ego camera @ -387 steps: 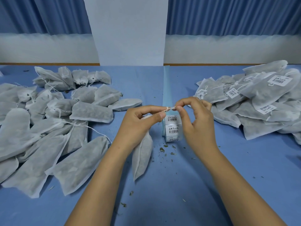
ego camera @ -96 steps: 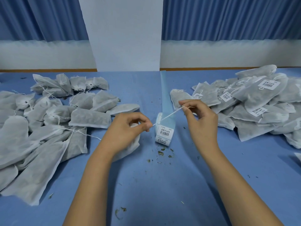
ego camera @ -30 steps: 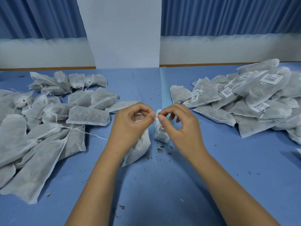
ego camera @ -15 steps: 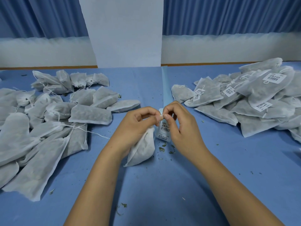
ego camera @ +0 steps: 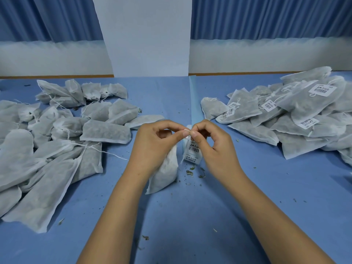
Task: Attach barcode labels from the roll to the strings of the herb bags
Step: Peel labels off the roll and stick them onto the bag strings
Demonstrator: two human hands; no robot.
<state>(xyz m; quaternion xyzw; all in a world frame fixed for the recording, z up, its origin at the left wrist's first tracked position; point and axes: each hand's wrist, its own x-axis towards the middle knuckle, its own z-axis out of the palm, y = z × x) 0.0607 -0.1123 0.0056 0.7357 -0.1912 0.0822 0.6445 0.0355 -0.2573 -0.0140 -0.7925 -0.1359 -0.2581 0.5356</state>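
Observation:
A white herb bag (ego camera: pixel 165 172) hangs under my left hand (ego camera: pixel 154 145), its lower end resting on the blue table. Thumb and forefinger of that hand pinch the bag's thin white string (ego camera: pixel 187 130). My right hand (ego camera: pixel 211 147) pinches the same string right beside it, fingertips almost touching. Just behind and below the fingertips stands the roll of barcode labels (ego camera: pixel 192 151), its blue backing strip (ego camera: pixel 192 100) running away across the table. Whether a label is on the string is hidden by the fingers.
A heap of unlabelled herb bags (ego camera: pixel 57 138) covers the left of the table. A heap of bags with barcode labels (ego camera: pixel 289 115) lies at the right. Herb crumbs (ego camera: pixel 190 172) lie scattered near the roll. A white panel (ego camera: pixel 146 35) stands at the back.
Both hands have come together from holding the string stretched apart; in the last half second they shifted slightly, fingertips still pinching the string above the roll.

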